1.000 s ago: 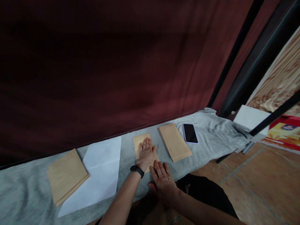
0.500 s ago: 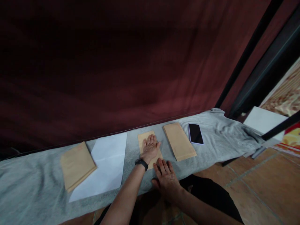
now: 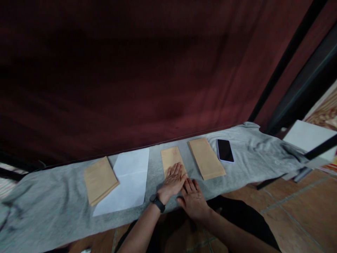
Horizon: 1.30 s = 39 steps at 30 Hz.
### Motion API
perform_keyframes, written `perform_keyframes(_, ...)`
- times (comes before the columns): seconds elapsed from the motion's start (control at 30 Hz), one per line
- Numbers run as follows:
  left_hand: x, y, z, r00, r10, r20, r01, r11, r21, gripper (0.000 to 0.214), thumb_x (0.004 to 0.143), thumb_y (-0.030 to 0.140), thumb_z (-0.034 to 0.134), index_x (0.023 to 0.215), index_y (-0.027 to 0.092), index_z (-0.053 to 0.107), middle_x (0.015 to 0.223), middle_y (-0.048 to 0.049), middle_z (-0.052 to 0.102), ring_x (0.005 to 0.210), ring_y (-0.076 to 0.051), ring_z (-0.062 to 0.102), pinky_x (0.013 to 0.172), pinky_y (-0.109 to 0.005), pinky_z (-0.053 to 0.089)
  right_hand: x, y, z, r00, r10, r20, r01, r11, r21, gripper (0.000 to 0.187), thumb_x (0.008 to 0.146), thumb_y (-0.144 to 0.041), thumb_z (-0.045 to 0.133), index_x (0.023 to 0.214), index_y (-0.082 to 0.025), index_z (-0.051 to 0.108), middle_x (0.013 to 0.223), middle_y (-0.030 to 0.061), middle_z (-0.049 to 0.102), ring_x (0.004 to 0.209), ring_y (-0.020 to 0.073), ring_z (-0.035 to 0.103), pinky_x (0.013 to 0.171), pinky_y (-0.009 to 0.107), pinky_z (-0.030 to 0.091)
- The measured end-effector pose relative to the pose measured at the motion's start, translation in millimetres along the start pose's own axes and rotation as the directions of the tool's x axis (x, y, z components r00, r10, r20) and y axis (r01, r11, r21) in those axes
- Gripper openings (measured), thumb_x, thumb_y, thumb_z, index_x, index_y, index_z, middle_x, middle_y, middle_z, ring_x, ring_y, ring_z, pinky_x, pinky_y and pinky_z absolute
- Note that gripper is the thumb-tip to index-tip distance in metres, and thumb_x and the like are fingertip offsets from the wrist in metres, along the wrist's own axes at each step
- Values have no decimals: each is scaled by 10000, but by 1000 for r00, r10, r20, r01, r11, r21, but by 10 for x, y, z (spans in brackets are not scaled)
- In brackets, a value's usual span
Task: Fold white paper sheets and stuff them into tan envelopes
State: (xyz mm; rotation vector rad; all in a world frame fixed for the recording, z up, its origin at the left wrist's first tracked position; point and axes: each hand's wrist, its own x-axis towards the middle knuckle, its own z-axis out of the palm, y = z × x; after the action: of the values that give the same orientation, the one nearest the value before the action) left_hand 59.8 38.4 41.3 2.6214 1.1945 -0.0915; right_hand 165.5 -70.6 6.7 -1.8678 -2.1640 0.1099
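A tan paper envelope lies flat on the grey cloth in front of me. My left hand, with a dark watch on its wrist, rests flat on the envelope's near half, its fingers stretched out. Close beside it, my right hand lies palm down by the envelope's near corner, fingers extended; its fingertips come up to the left hand. The near end of the envelope is hidden under the hands. To the right lies a stack of tan envelopes.
A phone lies right of the stack. On the left, more tan envelopes partly cover white paper sheets. A dark red curtain hangs behind the cloth-covered surface. A white box-like object stands at far right.
My left hand has slid down the envelope towards me, uncovering its far half. My right hand stays near the near corner. The camera view has shifted slightly left.
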Motion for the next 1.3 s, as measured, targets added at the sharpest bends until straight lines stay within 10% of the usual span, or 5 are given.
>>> perform_keyframes(0.67,-739,126,187,992,46,-120,-57,995,-86,716,1015,584,222,1592,169,139,1656,-118,195,1535,-242,134,1239,-478,204,-107,236,62,981,-133,-144,117,987,-110,532,948,-219,439,1470,-124,477,1530,95,456,1403,243,434,1200,417,249)
perform_keyframes(1.3,-883,68,279,985,37,-167,-35,999,16,790,986,650,238,1572,122,214,1641,-136,240,1528,-251,171,1227,-442,230,-179,316,54,958,-140,-251,105,984,-145,562,998,-253,411,1535,-98,351,1501,163,484,1378,278,474,1172,458,319)
